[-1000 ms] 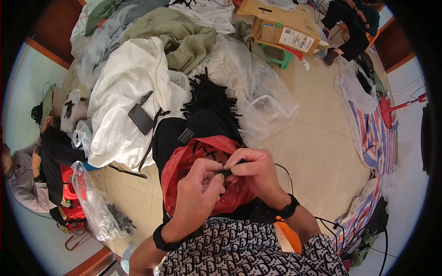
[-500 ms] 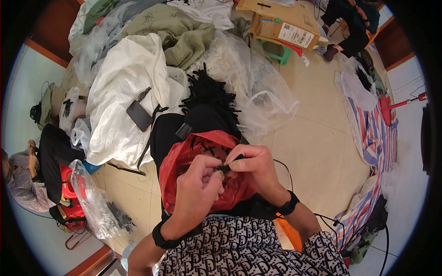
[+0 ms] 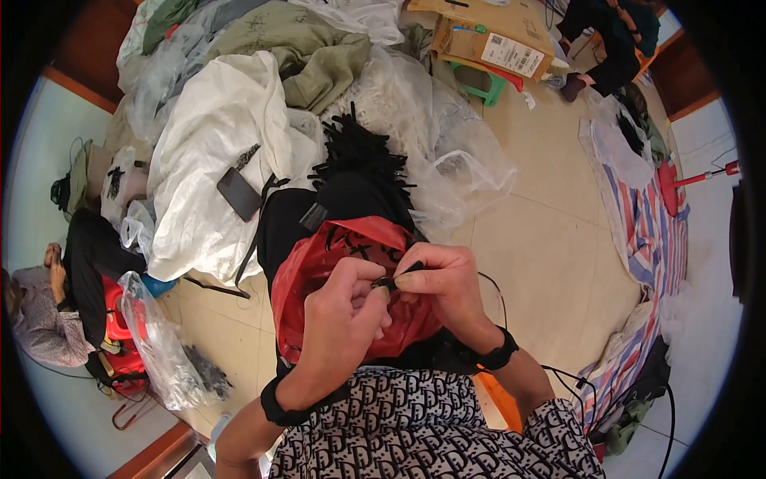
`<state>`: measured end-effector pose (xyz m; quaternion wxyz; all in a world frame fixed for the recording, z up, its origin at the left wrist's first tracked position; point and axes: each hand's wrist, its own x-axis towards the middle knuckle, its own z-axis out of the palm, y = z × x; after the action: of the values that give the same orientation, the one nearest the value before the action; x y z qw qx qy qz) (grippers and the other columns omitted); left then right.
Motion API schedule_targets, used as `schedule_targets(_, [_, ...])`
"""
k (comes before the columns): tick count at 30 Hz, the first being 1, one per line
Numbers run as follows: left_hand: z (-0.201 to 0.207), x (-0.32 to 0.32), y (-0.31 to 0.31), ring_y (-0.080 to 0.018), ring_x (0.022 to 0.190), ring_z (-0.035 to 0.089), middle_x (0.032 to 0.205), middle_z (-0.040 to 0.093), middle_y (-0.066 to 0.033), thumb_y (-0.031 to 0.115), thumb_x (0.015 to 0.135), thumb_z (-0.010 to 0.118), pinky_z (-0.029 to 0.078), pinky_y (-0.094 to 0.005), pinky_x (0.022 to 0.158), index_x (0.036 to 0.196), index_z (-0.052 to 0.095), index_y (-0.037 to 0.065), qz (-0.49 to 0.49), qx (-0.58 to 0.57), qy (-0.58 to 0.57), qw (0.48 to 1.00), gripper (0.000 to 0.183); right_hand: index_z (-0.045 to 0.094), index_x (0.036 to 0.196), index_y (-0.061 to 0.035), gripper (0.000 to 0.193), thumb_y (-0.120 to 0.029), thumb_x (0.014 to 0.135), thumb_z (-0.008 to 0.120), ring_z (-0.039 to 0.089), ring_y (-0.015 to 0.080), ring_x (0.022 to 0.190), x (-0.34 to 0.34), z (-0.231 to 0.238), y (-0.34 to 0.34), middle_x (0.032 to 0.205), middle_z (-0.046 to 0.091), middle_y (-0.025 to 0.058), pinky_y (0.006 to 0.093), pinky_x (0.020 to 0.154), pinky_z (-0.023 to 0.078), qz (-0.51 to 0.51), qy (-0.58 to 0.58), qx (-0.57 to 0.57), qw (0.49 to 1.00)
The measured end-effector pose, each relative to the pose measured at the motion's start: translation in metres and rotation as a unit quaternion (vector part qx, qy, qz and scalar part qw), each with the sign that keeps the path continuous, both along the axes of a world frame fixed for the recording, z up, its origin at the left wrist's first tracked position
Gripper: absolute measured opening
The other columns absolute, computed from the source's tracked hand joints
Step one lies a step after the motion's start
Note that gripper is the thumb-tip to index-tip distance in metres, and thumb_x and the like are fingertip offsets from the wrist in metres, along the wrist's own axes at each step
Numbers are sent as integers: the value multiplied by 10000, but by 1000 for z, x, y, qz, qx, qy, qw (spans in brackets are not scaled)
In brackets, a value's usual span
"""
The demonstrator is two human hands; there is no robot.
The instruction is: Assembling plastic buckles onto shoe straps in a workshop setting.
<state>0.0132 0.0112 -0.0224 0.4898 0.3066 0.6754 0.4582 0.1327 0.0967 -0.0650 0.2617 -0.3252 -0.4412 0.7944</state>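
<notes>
Over a red plastic bag (image 3: 291, 291) on my lap, my two hands meet at their fingertips. My left hand (image 3: 341, 311) pinches one end of a small black strip-like piece (image 3: 385, 282). The thumb and fingers of my right hand (image 3: 448, 281) pinch the same piece, and a dark end sticks up past them. Fingers hide most of the piece, so its exact kind is unclear. Small black parts (image 3: 359, 249) lie inside the bag. Just beyond it, a pile of black strips (image 3: 363, 156) rests at my knees, beside a small clear packet (image 3: 313, 215).
A dark phone (image 3: 239, 194) lies on a white sack (image 3: 199, 160) at the left. Clear plastic bags (image 3: 463, 176) spread beyond my knees. A cardboard box (image 3: 487, 40) sits on a green stool (image 3: 488, 84). Other people sit at far left and far right; striped sheeting (image 3: 650, 239) lies right.
Both hands stay pinched on the small black piece, with slight finger shifts. The red bag's opening shows a little more of the black parts inside. The view has shifted slightly.
</notes>
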Motion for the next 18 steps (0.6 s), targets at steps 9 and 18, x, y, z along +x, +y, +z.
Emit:
schedule_targets(9, [0, 0, -1, -60, 519, 521, 626, 549, -53, 1, 805, 494, 417, -199, 441, 906, 461, -20, -7, 6, 3, 1000, 108, 591, 666, 39, 38, 3, 669, 599, 505, 93, 513, -1, 2, -1, 651, 561, 66, 193, 480, 397, -7, 0, 0, 1000])
schedule_targets(18, [-2, -1, 0, -61, 521, 522, 633, 552, -56, -3, 805, 484, 421, -199, 446, 902, 471, -23, -3, 19, 0, 1000, 100, 588, 663, 40, 36, 4, 668, 592, 510, 97, 507, 0, 1, 1, 651, 562, 68, 194, 476, 403, -1, -9, -4, 1000])
